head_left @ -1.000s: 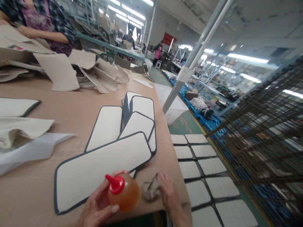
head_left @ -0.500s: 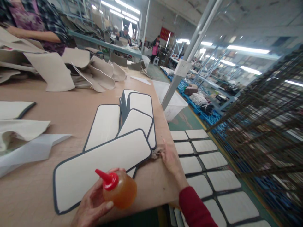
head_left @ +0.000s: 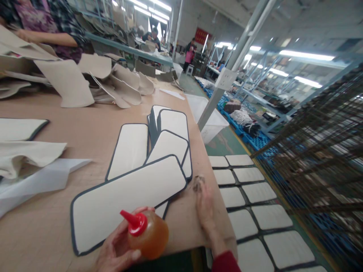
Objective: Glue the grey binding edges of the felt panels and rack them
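My left hand (head_left: 116,245) is closed around a squeeze bottle (head_left: 153,234) with a red nozzle and amber liquid, held tilted above the table's near edge. Under its fingers lies a long cream panel (head_left: 127,200) with dark edging, resting aslant on other panels. My right hand (head_left: 206,206) is closed on a small crumpled rag (head_left: 198,183), against the tabletop just right of the panel's corner. Behind, a fanned pile of similar edged panels (head_left: 170,147) overlaps another flat panel (head_left: 129,149).
White sheeting (head_left: 45,181) and cream fabric (head_left: 31,155) lie at left. Beige pieces (head_left: 65,83) are heaped at the back before a co-worker (head_left: 53,34). Right of the wooden table (head_left: 82,143) are a slanting post (head_left: 218,94), a white bin (head_left: 210,128) and rows of panels (head_left: 255,192).
My right hand has drawn the rag away from the panel's corner, toward me and to the right. My left hand still grips the bottle. The whole view has shifted slightly.
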`<state>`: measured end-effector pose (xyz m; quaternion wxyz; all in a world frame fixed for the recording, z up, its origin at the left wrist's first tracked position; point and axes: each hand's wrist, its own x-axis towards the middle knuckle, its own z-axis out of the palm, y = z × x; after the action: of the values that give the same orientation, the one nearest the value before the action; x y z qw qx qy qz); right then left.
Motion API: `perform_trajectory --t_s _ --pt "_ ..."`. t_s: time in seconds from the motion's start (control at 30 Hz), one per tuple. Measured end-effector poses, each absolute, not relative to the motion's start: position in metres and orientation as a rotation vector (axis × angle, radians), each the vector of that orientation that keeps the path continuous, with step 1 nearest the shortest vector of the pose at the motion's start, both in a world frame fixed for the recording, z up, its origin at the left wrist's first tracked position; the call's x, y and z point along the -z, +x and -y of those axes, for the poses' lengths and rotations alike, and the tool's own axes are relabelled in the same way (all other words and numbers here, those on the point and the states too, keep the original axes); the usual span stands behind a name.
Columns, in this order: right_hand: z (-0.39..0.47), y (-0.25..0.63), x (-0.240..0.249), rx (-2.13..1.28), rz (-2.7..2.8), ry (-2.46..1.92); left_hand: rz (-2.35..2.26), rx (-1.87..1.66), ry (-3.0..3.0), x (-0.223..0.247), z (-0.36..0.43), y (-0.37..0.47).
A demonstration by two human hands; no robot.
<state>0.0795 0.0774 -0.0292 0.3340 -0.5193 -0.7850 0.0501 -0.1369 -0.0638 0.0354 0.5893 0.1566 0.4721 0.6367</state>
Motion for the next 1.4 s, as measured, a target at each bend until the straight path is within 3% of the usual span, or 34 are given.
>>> perform_trajectory --t_s 0.1,0.3,0.47,0.97,1.07,1.27,1.4 --pt "-0.046 0.077 0.035 -0.16 2.203 -1.179 -1.09 -1.466 0.359 -0.037 0.064 -0.136" --pt "-0.033 0.089 0.034 -0.032 2.031 -1.4 -1.112 -1.455 0.399 -0.046 0.063 -0.134" --pt "-0.016 0.078 0.035 -0.119 2.199 -1.27 -1.08 -1.419 0.483 -0.055 0.064 -0.126" --pt "-0.049 0.209 0.035 0.114 1.746 -1.756 -1.172 -1.409 0.521 -0.053 0.072 -0.116" --pt "-0.053 0.204 0.034 0.087 1.797 -1.702 -1.19 -1.379 0.498 -0.05 0.077 -0.118" --pt "0.022 0.148 0.048 -0.09 2.055 -1.474 -1.214 -1.372 0.514 -0.048 0.077 -0.114" --pt "-0.004 0.172 0.046 -0.104 2.042 -1.438 -1.232 -1.347 0.541 -0.049 0.076 -0.108"
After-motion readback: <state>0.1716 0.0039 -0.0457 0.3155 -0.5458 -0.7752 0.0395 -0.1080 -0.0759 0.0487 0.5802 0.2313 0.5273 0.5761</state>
